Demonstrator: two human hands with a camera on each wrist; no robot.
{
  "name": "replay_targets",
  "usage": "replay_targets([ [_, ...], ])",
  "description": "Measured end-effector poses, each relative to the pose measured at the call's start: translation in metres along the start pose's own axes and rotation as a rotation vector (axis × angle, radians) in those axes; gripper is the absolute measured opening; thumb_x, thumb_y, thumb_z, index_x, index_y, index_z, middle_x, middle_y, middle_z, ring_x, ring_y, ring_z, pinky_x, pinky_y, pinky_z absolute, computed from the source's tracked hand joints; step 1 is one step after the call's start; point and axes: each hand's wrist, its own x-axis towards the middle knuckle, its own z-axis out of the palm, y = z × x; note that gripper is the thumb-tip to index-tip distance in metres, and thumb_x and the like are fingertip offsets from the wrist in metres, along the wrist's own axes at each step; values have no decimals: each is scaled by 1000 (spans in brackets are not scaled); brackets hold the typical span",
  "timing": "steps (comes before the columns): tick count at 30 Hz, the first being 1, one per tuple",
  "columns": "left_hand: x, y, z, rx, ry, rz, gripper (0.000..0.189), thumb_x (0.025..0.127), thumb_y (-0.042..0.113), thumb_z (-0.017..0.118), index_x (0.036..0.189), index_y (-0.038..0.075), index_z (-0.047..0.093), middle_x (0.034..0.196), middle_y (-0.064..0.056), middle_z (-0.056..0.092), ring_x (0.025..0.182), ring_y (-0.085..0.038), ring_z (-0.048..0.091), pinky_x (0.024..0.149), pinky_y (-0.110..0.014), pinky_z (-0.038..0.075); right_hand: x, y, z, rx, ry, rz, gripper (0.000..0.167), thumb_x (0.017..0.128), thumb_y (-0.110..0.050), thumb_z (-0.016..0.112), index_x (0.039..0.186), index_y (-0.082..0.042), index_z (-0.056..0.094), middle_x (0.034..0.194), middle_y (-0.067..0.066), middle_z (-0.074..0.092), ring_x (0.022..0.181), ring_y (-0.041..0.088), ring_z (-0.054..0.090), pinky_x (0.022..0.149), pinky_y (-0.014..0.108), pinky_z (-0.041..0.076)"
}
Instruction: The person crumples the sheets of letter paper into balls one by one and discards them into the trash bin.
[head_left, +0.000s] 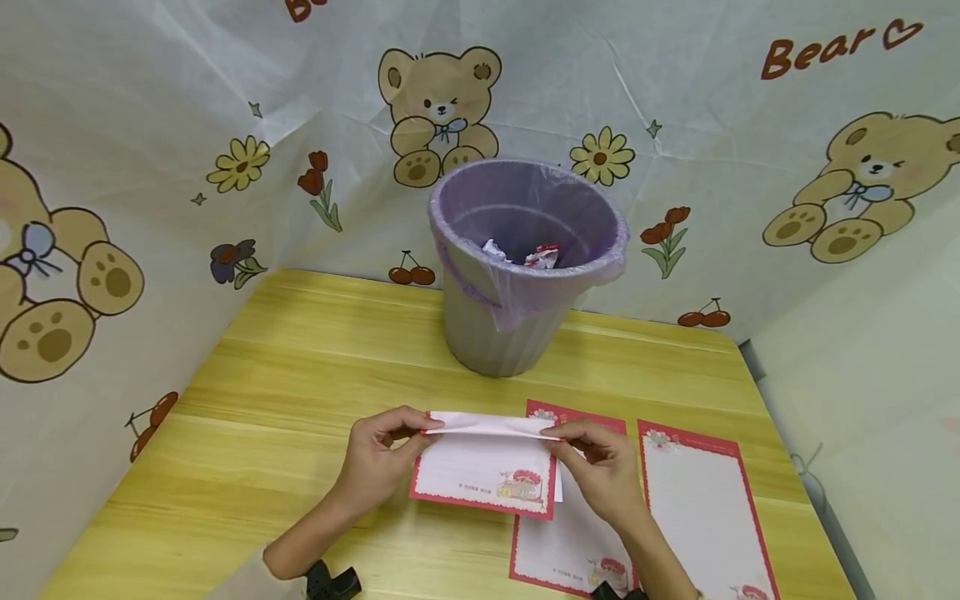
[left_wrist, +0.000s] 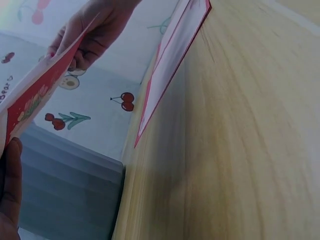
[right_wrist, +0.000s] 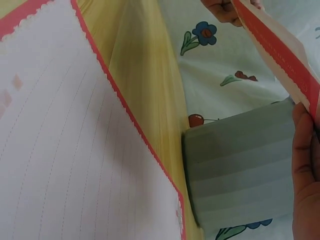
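Head view: folded red-bordered sheet (head_left: pixel 480 472) held raised over surface (head_left: pixel 300 358), stretched between hands. Left hand (head_left: pixel 373 465) pinches its upper left end, right hand (head_left: pixel 606 473) its upper right. Flat sheet (head_left: pixel 573 546) partly beneath; second sheet (head_left: pixel 705 508) nearer surface's right edge; bin (head_left: pixel 495 337) near far edge.

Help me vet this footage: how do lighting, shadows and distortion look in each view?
Head view: even light, crisp edges on the held sheet; left wrist view: bluish cast on the bin, glare at top left, soft shadow across the table; right wrist view: dimmer, ruled lines on the near sheet bowed, perhaps by the lens.
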Motion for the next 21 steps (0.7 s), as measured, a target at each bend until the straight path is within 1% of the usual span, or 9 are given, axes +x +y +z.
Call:
replay_targets([
  [2,0,-1,0,7,-3,13,12,92,-7,79,99,2,81,94,-17,80,90,-16,78,83,-25,66,0,1,1,14,5,-26,23,90,20,73,103,2,80,101,-4,82,93,9,77,88,22,65],
  [7,2,-3,0,28,-4,28,17,88,-13,80,95,2,81,90,-18,79,88,-7,76,80,-23,65,2,-3,6,62,7,-102,30,87,27,70,102,3,79,99,2,83,92,8,77,87,21,64],
  [12,4,-4,0,31,-14,30,8,90,-8,81,92,0,80,89,-17,79,85,-7,76,77,-24,66,4,-9,10,86,1,-164,33,85,29,68,103,3,78,97,10,81,89,11,75,85,19,64],
  [15,4,-5,0,33,-17,39,5,93,-4,80,90,-1,78,89,-17,79,85,-7,76,78,-24,66,6,-11,12,76,-6,-196,34,85,30,68,103,3,78,96,13,80,88,13,74,86,20,64],
  [18,3,-7,1,29,-5,48,6,93,-3,80,88,-2,77,88,-17,79,87,-4,75,79,-23,65,8,-12,14,52,-7,-216,34,84,30,69,103,3,78,94,17,79,86,14,73,87,20,63],
  [20,3,-7,3,25,-1,64,7,93,-2,81,88,-5,77,88,-18,79,88,-5,76,79,-22,65,8,-13,16,19,-4,-219,35,83,29,71,102,1,78,93,16,79,85,13,73,85,18,63],
  [21,2,-8,5,32,-12,83,5,93,-3,81,89,-4,78,88,-17,79,87,-6,76,79,-22,65,8,-14,18,-8,-17,-221,35,83,28,72,102,0,79,93,15,79,84,12,73,84,18,63],
])
